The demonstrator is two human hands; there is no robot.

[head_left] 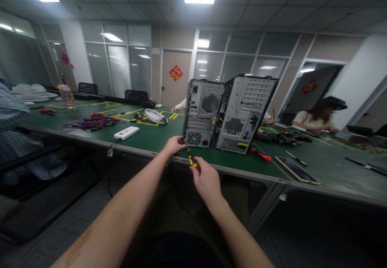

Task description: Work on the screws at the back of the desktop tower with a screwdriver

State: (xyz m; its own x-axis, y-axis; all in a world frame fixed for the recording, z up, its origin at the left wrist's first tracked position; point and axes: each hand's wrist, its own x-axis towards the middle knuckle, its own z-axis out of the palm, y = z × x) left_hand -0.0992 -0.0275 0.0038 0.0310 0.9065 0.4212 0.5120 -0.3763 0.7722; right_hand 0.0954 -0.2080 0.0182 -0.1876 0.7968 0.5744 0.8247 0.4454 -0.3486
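My right hand [208, 176] grips a yellow-and-black screwdriver [192, 159], its shaft pointing up toward the lower left corner of a computer tower [201, 121]. At that same corner, my left hand [174, 145] has its fingers curled together; what they pinch there is too small and dark to make out. The tower stands upright with its rear panel, fan grille and ports facing me. Close to its right stands a second computer tower [234, 117], also rear side toward me and turned at an angle.
Right of the towers lie a red screwdriver [261, 155], a phone [297, 170] and a knife-like tool [295, 158]. On the left are a white power strip [126, 132], a pile of cables [92, 122] and a white basket [155, 116]. People sit around the green table [160, 139].
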